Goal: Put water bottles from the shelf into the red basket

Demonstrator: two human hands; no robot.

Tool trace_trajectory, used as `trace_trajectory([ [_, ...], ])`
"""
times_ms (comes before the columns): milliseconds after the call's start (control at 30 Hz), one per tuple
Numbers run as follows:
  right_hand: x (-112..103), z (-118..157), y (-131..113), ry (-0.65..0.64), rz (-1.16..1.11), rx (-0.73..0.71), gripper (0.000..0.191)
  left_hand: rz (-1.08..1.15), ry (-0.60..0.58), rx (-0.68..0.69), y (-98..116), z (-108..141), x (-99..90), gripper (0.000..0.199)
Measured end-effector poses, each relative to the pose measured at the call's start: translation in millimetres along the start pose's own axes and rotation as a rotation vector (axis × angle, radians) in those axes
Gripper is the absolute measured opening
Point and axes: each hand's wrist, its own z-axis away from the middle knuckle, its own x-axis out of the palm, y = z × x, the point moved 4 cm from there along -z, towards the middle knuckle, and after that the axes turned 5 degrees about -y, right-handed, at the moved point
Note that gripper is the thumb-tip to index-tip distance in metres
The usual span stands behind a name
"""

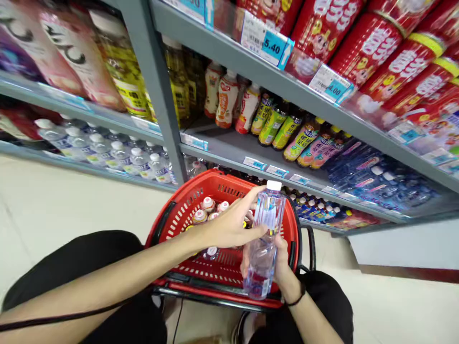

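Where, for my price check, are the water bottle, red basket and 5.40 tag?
Water bottle (268, 212): head view, label.
Red basket (211, 177): head view, far rim.
5.40 tag (274, 48): head view, blue panel.

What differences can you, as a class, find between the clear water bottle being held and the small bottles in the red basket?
The clear water bottle is held up by the left hand and right hand, while the small bottles sit down inside the red basket. The clear water bottle shows its whole see-through body; the small bottles show mostly their tops. Both have pale caps.
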Motion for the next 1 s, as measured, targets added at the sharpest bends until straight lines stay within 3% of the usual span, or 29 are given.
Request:
trace_trajectory([
  [233,-8.4,-0.9,7.5,0.04,-0.011,0.003,0.076,0.001,0.001,0.003,-6.1,2.0,-1.8,0.076],
  [467,-6.6,-0.7,0.0,0.044,0.06,0.029,0.076,0.023,0.025,-0.01,-10.7,3.7,-1.0,0.081],
  [567,-5.1,-0.3,-0.2,-0.058,0.007,0.047,0.077,0.065,0.022,-0.026,-6.5,2.3,-0.1,0.084],
  [700,-1.4,6.6,12.7,-0.345,-0.197,0.092,0.083,0.087,0.062,-0.031,1.9,0.4,2.0,0.084],
  [1000,0.1,19.9,33.2,-0.584,-0.535,0.094,0.103,0.014,0.043,-0.056,8.5,2.4,2.9,0.079],
])
